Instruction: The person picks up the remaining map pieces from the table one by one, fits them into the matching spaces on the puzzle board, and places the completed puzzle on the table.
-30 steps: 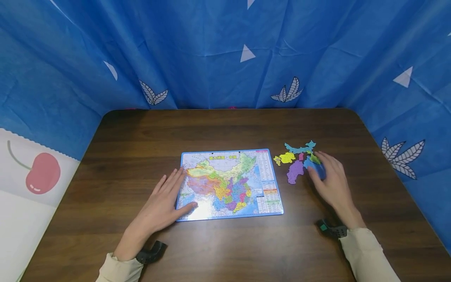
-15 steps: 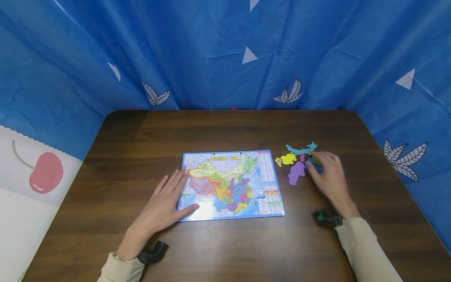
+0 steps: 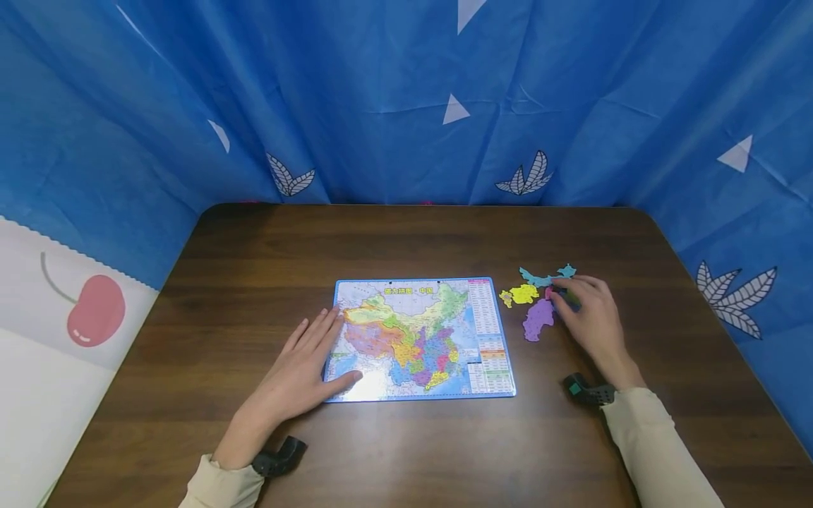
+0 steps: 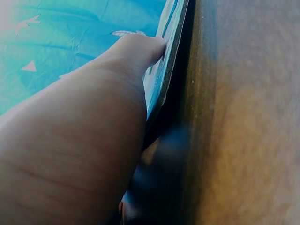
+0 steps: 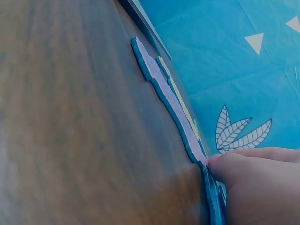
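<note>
A puzzle board printed with a colourful map lies flat on the table. My left hand rests on its left edge, fingers spread and thumb over the lower corner. In the left wrist view the thumb touches the board's surface. To the right of the board my right hand is over a cluster of loose puzzle pieces. Its thumb and index finger pinch at a small pink puzzle piece. Around it lie a purple piece, a yellow piece and a teal piece. Green and blue pieces are partly hidden under the fingers.
The dark wooden table carries the board and pieces. A blue curtain with white shapes hangs behind its far edge. Each wrist wears a black camera mount, such as the left mount.
My right hand has shifted slightly left across the pieces, its thumb and fingers drawing together at the pink piece. The left hand stays on the board. The head view has tilted a little.
</note>
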{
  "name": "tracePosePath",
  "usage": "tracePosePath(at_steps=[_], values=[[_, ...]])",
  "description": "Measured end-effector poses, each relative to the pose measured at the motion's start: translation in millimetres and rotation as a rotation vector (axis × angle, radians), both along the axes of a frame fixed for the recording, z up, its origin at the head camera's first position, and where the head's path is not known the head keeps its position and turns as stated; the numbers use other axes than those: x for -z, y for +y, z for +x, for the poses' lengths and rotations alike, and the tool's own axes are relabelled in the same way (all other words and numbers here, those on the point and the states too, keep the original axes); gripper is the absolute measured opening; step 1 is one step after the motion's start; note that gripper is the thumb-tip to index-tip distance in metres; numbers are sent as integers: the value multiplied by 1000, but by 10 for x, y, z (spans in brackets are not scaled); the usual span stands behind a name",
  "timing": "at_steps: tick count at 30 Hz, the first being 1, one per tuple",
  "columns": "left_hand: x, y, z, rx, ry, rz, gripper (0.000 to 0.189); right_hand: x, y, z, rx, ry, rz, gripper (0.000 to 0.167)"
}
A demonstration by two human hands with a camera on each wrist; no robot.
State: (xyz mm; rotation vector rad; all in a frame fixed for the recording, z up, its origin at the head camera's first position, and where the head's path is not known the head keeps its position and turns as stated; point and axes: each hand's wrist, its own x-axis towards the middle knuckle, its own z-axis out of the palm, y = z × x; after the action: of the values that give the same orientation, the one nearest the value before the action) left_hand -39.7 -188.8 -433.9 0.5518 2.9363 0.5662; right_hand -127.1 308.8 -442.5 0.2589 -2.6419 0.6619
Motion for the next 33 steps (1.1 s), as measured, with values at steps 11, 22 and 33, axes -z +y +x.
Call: tracePosePath(at_steps=[11,22,33], values=[[10,-10,-12,3,11,0,102,-7,-28,29,5,-79,3,33],[11,-5,-18,6,6,7,101,17,-17,4,-14,-70,16,28],[17,-2,-18,1,11,7,101,-1,-18,14,0,-96,-1,28]])
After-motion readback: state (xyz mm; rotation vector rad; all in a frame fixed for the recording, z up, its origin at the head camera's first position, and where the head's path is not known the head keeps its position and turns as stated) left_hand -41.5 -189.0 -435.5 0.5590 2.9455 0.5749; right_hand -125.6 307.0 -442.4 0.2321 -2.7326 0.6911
